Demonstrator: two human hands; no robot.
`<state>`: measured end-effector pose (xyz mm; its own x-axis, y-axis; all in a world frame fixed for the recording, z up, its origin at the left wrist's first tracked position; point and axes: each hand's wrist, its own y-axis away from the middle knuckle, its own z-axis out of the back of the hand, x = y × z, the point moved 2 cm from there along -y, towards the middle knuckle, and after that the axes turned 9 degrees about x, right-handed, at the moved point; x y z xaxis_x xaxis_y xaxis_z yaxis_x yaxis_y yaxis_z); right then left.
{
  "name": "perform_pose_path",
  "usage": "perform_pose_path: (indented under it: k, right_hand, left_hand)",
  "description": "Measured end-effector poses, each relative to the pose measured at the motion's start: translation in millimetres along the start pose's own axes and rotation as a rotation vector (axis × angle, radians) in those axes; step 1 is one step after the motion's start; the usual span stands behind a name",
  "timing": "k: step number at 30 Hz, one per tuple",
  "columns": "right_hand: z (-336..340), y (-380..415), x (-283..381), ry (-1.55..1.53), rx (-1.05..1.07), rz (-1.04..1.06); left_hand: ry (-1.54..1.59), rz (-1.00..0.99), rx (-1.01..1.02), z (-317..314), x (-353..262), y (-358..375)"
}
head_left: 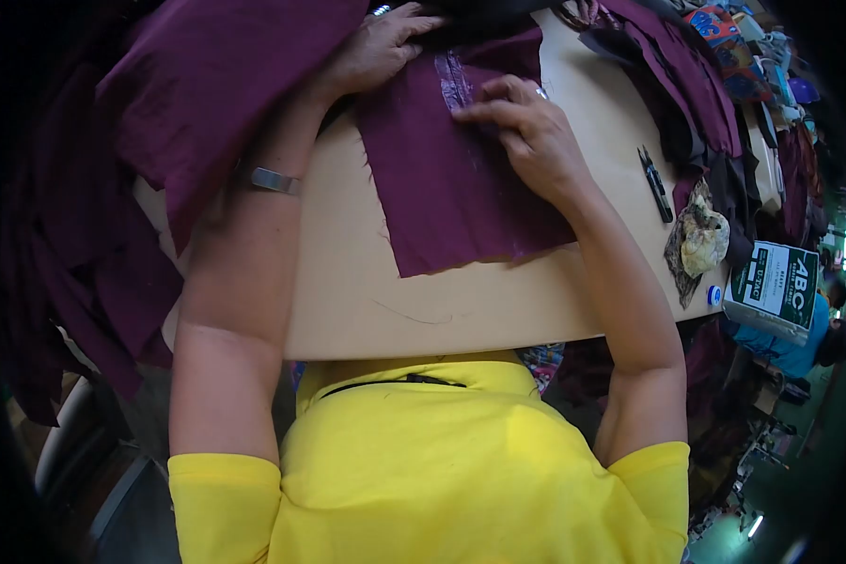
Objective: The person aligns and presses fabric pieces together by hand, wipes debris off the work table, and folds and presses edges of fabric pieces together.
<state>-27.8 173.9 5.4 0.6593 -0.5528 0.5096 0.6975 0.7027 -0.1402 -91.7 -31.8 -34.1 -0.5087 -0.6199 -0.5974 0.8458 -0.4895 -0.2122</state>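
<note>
A maroon cloth piece (442, 193) with frayed edges lies flat on the table. A shiny, wet-looking strip (453, 83) runs down its upper part. My right hand (531, 132) is over the cloth, its fingers apart and a fingertip right at the lower end of that strip; a ring shows on one finger. Beside the cloth's upper left edge, my left hand (383, 49) is open, fingers stretched toward dark fabric (484, 21) at the top. A larger maroon cloth (235, 85) drapes by my left forearm, which wears a metal-banded bracelet or watch.
The pale table (348, 315) has a rounded front edge near my body. On its right lie a black pen-like tool (655, 184), a crumpled pale cloth (703, 240), a small blue-and-white cap (714, 295) and a green-and-white ABC box (773, 287). More maroon fabric (672, 75) is piled at the upper right.
</note>
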Motion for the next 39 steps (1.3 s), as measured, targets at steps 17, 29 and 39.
perform_pose_path:
  k: [17, 29, 39]
  right_hand:
    - [2.2, 55.1, 23.0, -0.068, -0.056, 0.037]
    - [2.6, 106.6, 38.9, 0.006, 0.064, 0.265]
    - [14.2, 85.7, 46.4, -0.185, 0.174, 0.065]
  left_hand:
    - [0.053, -0.037, 0.046, 13.6, -14.8, 2.1]
    - [0.051, -0.026, 0.076, 15.3, -14.4, 2.6]
    - [0.062, -0.022, 0.072, 14.8, -14.6, 2.4]
